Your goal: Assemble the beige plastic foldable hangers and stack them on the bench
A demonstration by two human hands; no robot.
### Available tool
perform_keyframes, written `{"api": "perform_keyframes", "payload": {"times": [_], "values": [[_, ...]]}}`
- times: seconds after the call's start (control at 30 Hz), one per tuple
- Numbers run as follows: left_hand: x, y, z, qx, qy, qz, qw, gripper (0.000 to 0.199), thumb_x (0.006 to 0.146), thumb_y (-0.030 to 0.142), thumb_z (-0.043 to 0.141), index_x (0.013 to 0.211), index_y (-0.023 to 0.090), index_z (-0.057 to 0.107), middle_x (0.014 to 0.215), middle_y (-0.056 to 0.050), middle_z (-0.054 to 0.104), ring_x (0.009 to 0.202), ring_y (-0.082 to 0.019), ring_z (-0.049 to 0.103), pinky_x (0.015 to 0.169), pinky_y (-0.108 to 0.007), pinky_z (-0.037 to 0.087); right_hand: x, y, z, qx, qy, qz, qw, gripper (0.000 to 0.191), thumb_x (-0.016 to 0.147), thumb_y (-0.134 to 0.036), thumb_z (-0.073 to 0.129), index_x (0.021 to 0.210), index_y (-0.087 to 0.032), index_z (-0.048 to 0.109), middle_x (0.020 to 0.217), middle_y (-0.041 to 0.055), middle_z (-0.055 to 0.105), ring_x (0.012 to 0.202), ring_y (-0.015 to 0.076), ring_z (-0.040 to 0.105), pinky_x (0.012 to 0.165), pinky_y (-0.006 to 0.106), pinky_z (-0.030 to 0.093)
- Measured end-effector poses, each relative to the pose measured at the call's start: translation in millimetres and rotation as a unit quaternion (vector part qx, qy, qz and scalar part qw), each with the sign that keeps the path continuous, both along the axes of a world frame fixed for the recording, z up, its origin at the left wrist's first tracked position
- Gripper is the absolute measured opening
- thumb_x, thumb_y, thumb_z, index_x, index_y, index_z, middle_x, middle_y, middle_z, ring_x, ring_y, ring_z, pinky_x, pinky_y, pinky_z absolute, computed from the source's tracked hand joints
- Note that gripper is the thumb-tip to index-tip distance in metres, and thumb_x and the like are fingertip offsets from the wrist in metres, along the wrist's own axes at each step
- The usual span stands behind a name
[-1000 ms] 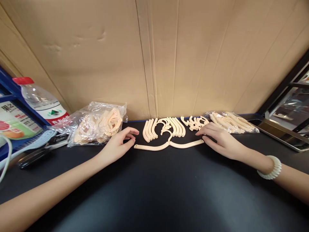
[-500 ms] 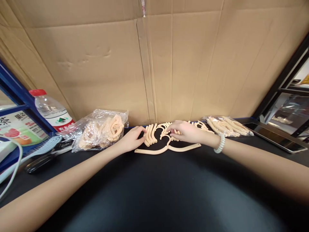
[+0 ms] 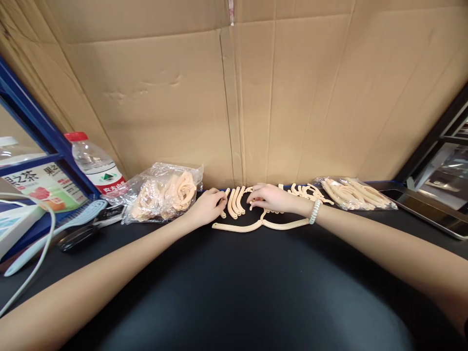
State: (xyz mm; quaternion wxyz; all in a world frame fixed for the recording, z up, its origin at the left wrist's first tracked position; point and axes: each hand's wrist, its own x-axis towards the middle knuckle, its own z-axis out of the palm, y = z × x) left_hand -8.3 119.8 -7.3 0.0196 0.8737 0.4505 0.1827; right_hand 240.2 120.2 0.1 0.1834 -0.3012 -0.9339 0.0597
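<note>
My left hand (image 3: 209, 208) is closed, its thumb and fingertips pinching the leftmost beige curved hanger arm (image 3: 223, 213) of a row. Several matching hanger arms (image 3: 237, 202) lie side by side just right of it. My right hand (image 3: 273, 198) reaches over the middle of the pieces with curled fingers, a pale scrunchy band on its wrist. What its fingertips hold, if anything, is hidden. In front lies a spread hanger (image 3: 241, 228) with two arms joined at the centre; its hook is mostly covered by my right hand. More beige pieces (image 3: 309, 191) lie beyond the right wrist.
A clear bag of beige hooks (image 3: 164, 192) lies left, and a bag of hanger arms (image 3: 356, 192) right, beside a tablet-like device (image 3: 426, 209). A bottle (image 3: 97, 165), blue hairbrush (image 3: 78, 217) and white cable (image 3: 47, 243) occupy the left. Cardboard (image 3: 175, 107) stands behind.
The view has swung slightly left. The leftmost hanger arm, at my left fingers, now stands apart from the row. My right hand has moved left and covers the spread hanger's hook.
</note>
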Motion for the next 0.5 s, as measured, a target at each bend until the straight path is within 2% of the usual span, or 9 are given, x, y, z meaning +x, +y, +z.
{"api": "perform_keyframes", "payload": {"times": [0.07, 0.17, 0.27, 0.33, 0.4, 0.5], "values": [[1.4, -3.6, 4.9, -0.008, 0.022, 0.017, 1.000, 0.022, 0.088, 0.024, 0.042, 0.082, 0.018, 0.062, 0.085, -0.006, 0.058, 0.088, -0.022, 0.061, 0.086, -0.035, 0.048, 2.6, -1.0, 0.3, -0.020, 0.044, -0.008, 0.999, 0.019, 0.092, -0.020, 0.053, 0.094, -0.015, 0.071, 0.088, 0.0067, 0.063, 0.077, 0.0158, 0.058, 0.073, 0.029, 0.045], [3.4, -8.5, 11.4, -0.025, 0.049, 0.059, 0.997, 0.013, 0.081, 0.019, 0.049, 0.082, 0.018, 0.062, 0.084, -0.005, 0.059, 0.079, -0.021, 0.062, 0.078, -0.033, 0.048, 7.8, -0.6, 4.5, -0.046, 0.131, -0.050, 0.989, 0.021, 0.092, -0.026, 0.053, 0.096, -0.017, 0.071, 0.088, 0.0058, 0.065, 0.075, 0.0149, 0.059, 0.070, 0.028, 0.045], [4.0, -10.0, 12.9, -0.028, 0.052, 0.087, 0.994, 0.018, 0.077, 0.012, 0.048, 0.084, 0.018, 0.063, 0.085, -0.005, 0.061, 0.076, -0.020, 0.062, 0.074, -0.031, 0.048, 12.8, 2.5, 14.2, -0.085, 0.215, -0.094, 0.968, 0.023, 0.090, -0.031, 0.053, 0.091, -0.017, 0.071, 0.084, 0.0046, 0.066, 0.075, 0.0153, 0.059, 0.068, 0.029, 0.045], [3.6, -9.8, 11.5, -0.023, 0.041, 0.089, 0.995, 0.021, 0.075, 0.008, 0.046, 0.084, 0.017, 0.064, 0.087, -0.005, 0.062, 0.078, -0.021, 0.062, 0.075, -0.031, 0.047, 15.8, 4.4, 22.8, -0.144, 0.272, -0.119, 0.944, 0.022, 0.089, -0.031, 0.054, 0.090, -0.016, 0.070, 0.073, 0.0019, 0.062, 0.066, 0.0127, 0.056, 0.063, 0.027, 0.045], [2.8, -10.1, 10.0, -0.011, 0.017, 0.085, 0.996, 0.022, 0.074, 0.006, 0.045, 0.083, 0.017, 0.062, 0.088, -0.006, 0.063, 0.080, -0.021, 0.062, 0.075, -0.032, 0.047, 19.0, 4.5, 31.1, -0.216, 0.334, -0.133, 0.908, 0.019, 0.088, -0.030, 0.057, 0.090, -0.016, 0.069, 0.065, -0.0011, 0.057, 0.058, 0.0098, 0.052, 0.058, 0.025, 0.045], [1.8, -12.3, 11.3, -0.003, -0.043, 0.081, 0.996, 0.022, 0.074, 0.005, 0.045, 0.086, 0.018, 0.058, 0.086, -0.005, 0.062, 0.079, -0.021, 0.061, 0.073, -0.032, 0.047, 25.7, -1.8, 39.8, -0.309, 0.410, -0.128, 0.849, 0.018, 0.086, -0.032, 0.063, 0.093, -0.016, 0.068, 0.064, -0.0017, 0.057, 0.056, 0.0085, 0.054, 0.058, 0.023, 0.049]]}}
